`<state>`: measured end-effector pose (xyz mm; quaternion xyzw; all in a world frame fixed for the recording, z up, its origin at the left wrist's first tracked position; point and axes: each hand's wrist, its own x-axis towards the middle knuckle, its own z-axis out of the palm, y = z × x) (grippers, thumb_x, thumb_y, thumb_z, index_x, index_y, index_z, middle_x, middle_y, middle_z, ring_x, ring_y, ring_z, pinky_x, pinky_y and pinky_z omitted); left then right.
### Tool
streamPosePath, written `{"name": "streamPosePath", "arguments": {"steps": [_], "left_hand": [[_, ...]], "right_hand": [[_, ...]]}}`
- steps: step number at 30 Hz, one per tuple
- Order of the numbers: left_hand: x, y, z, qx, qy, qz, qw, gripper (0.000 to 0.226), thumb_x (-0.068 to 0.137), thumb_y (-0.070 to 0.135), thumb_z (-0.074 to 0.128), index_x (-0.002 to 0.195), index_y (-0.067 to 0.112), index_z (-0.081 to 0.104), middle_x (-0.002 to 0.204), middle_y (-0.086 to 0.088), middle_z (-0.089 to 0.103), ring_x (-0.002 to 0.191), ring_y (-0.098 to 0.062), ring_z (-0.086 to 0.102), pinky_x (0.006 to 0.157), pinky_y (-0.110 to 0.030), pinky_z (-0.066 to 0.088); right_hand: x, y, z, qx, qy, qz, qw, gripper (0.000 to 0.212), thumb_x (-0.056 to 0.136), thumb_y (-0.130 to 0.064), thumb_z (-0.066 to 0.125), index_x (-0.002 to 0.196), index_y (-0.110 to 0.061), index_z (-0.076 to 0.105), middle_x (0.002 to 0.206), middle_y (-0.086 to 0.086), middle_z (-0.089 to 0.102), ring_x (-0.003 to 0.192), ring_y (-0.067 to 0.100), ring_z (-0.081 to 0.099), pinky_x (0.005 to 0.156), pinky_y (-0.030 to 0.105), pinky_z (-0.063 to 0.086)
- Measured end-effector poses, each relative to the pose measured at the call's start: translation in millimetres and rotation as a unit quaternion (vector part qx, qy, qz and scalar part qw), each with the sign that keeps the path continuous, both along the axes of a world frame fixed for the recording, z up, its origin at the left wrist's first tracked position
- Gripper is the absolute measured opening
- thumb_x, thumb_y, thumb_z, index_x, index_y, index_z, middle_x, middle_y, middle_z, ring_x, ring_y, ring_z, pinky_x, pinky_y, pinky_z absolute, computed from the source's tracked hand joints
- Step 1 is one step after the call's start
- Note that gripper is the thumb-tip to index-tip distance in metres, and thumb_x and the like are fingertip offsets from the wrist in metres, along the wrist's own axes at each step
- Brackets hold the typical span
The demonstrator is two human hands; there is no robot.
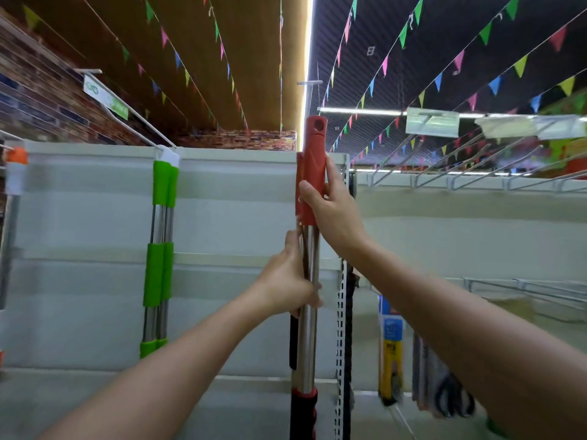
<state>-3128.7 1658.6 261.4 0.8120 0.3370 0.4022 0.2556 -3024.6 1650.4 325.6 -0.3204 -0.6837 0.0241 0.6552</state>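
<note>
A long mop pole (308, 338) with a shiny steel shaft stands upright in front of a white shelf back panel (235, 217). Its top end is a red plastic grip (313, 173) with a hanging hole. A red and black collar sits low on the shaft. My right hand (330, 204) grips the red top end, thumb in front. My left hand (293, 277) holds the steel shaft lower down, fingers curled round it. A second red-topped pole seems to hang just behind; I cannot tell them apart clearly.
Two green-handled steel poles (160, 249) hang on a hook to the left. Wire hooks (444, 166) stick out at the upper right. A perforated shelf upright (341, 328) runs down beside the pole. Packaged goods (392, 350) hang low on the right. Bunting crosses the ceiling.
</note>
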Motion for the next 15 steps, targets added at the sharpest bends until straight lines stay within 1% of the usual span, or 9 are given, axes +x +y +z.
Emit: {"name": "streamPosePath", "arguments": {"steps": [3,5,6,9,11,12,15], "left_hand": [[-1.8,-2.8,7.4,0.001,-0.003,-0.002,1.000,0.089,0.069,-0.008,0.073,0.125,0.037,0.020,0.097,-0.013,0.064,0.083,-0.029,0.067,0.055,-0.050,0.059],[-5.4,-2.6,13.7,-0.001,-0.004,-0.003,1.000,0.090,0.071,-0.008,0.072,0.126,0.039,0.019,0.097,-0.013,0.065,0.084,-0.029,0.067,0.056,-0.049,0.059],[-7.6,-2.0,16.2,-0.002,-0.004,-0.003,1.000,0.091,0.071,-0.008,0.072,0.127,0.040,0.018,0.097,-0.012,0.066,0.085,-0.028,0.067,0.056,-0.047,0.059],[-12.7,1.9,20.6,-0.003,0.000,-0.002,1.000,0.096,0.072,-0.008,0.072,0.132,0.041,0.014,0.096,-0.011,0.067,0.084,-0.028,0.067,0.057,-0.045,0.060],[-14.4,5.1,22.3,-0.004,0.005,-0.003,1.000,0.099,0.073,-0.007,0.072,0.133,0.043,0.012,0.098,-0.012,0.067,0.086,-0.029,0.067,0.059,-0.045,0.060],[-14.7,7.1,23.3,-0.004,0.007,-0.006,1.000,0.098,0.073,-0.007,0.072,0.133,0.043,0.012,0.098,-0.012,0.067,0.086,-0.029,0.067,0.060,-0.046,0.060],[-12.9,12.5,29.0,-0.002,0.005,-0.022,1.000,0.095,0.073,-0.006,0.071,0.131,0.042,0.014,0.098,-0.012,0.066,0.087,-0.030,0.068,0.061,-0.049,0.060]], "right_hand": [[-3.5,-5.6,7.4,0.000,0.007,-0.001,1.000,0.058,0.097,-0.019,0.049,0.149,-0.023,0.022,0.096,0.009,0.059,0.072,0.020,0.060,0.061,0.024,0.055],[-8.3,-6.2,14.3,-0.003,0.012,-0.009,1.000,0.059,0.097,-0.018,0.049,0.149,-0.023,0.021,0.095,0.006,0.058,0.070,0.017,0.059,0.061,0.025,0.056],[-10.8,-5.2,16.7,-0.004,0.011,-0.012,1.000,0.059,0.097,-0.018,0.049,0.149,-0.022,0.021,0.092,0.003,0.056,0.069,0.017,0.058,0.061,0.027,0.056],[-16.9,1.4,21.0,-0.006,0.013,-0.013,1.000,0.060,0.097,-0.017,0.049,0.149,-0.021,0.021,0.083,-0.001,0.051,0.064,0.019,0.057,0.065,0.041,0.059],[-18.3,6.1,22.7,-0.011,0.013,-0.017,1.000,0.061,0.097,-0.019,0.049,0.150,-0.022,0.019,0.082,-0.001,0.051,0.066,0.021,0.058,0.068,0.044,0.059],[-18.3,7.0,23.7,-0.011,0.011,-0.019,1.000,0.061,0.097,-0.019,0.049,0.150,-0.022,0.019,0.083,0.000,0.052,0.068,0.022,0.059,0.068,0.042,0.059],[-16.2,8.8,28.8,0.005,0.009,-0.039,0.999,0.058,0.097,-0.020,0.049,0.149,-0.021,0.022,0.092,0.001,0.057,0.073,0.019,0.061,0.062,0.022,0.057]]}}
